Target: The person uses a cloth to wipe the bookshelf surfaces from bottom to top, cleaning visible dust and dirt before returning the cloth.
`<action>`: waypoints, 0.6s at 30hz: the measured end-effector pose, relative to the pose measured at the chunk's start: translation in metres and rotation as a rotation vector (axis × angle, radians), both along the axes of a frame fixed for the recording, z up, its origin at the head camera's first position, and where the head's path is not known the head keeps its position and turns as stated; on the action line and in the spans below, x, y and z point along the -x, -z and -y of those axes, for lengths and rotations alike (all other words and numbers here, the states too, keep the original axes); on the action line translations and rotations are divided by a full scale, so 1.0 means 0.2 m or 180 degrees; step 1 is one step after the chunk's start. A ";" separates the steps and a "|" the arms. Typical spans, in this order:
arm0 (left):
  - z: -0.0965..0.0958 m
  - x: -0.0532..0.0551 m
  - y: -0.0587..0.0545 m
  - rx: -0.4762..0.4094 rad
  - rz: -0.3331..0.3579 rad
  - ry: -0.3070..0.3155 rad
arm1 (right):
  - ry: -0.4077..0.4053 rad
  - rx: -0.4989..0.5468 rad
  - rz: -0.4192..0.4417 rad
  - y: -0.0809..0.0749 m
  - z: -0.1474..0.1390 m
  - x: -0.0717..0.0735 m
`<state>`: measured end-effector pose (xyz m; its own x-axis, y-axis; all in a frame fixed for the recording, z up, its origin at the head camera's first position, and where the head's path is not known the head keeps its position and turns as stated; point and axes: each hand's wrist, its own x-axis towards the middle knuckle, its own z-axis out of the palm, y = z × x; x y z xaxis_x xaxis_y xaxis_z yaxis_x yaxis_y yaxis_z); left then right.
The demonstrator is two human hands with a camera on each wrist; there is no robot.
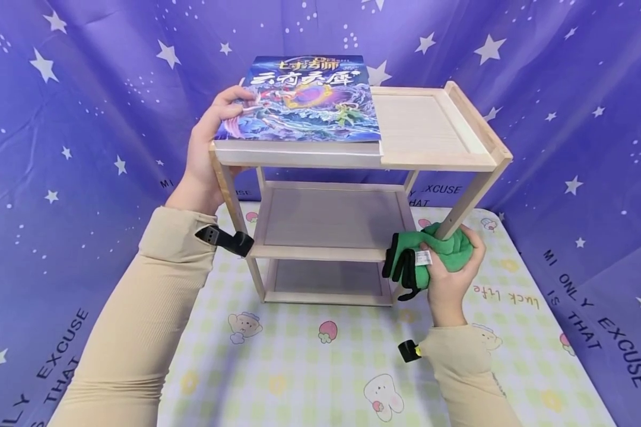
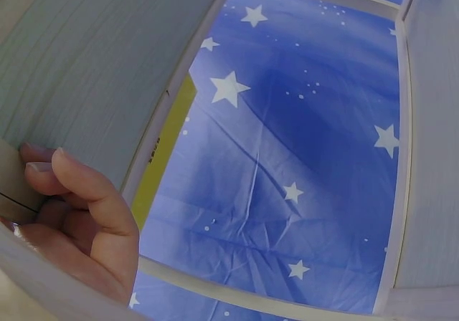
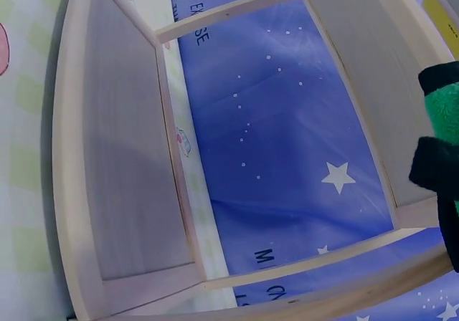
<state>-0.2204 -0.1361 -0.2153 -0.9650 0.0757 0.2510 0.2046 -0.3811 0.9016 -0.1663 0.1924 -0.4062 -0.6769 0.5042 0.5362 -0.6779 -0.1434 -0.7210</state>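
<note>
A small wooden shelf rack (image 1: 432, 121) with three tiers stands on the table. On its top lies a colorful picture book (image 1: 310, 112), its printed cover facing up. My left hand (image 1: 208, 127) grips the top's left end, fingers over the board and at the book's left edge. In the left wrist view, thumb and fingers curl around the wood. My right hand (image 1: 454, 276) holds a bunched green cloth (image 1: 451, 252) with black edging and a white tag against the right front leg (image 1: 472, 198). In the right wrist view, only part of the cloth shows at the right edge.
A middle shelf (image 1: 336, 216) and a bottom shelf (image 1: 328, 279) sit below the top. A checked tablecloth (image 1: 299, 379) with cartoon prints covers the table. Purple star-printed curtains (image 1: 582, 118) surround it at the back and sides.
</note>
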 end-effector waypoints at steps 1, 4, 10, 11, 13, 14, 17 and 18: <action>0.00 0.00 0.00 -0.0011 0.0000 0.0004 | 0.0037 0.0001 0.0033 0.00 0.00 -0.01; 0.00 0.00 0.00 -0.0019 -0.0020 0.0007 | 0.0111 0.0095 0.0126 0.01 0.01 -0.02; 0.01 0.00 0.00 -0.0014 -0.0047 0.0020 | 0.0016 0.0497 0.0169 0.03 0.02 -0.05; 0.01 0.00 0.01 -0.0007 -0.0067 0.0031 | 0.0004 0.0512 0.0165 0.03 0.02 -0.06; 0.01 0.00 0.01 0.0000 -0.0113 0.0052 | 0.0001 0.0504 0.0162 0.03 0.01 -0.06; 0.01 0.00 0.01 0.0001 -0.0134 0.0064 | 0.0001 0.0500 0.0151 0.03 0.01 -0.06; 0.01 0.01 0.01 0.0052 -0.0205 0.0071 | 0.0044 0.0501 0.0085 0.03 0.01 -0.07; 0.00 0.01 0.01 0.0056 -0.0205 0.0070 | 0.0065 0.0509 0.0055 0.03 0.00 -0.07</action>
<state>-0.2218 -0.1370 -0.2179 -0.9449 0.1017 0.3111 0.2542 -0.3703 0.8934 -0.1515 0.1915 -0.4125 -0.6743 0.5959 0.4362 -0.6694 -0.2438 -0.7017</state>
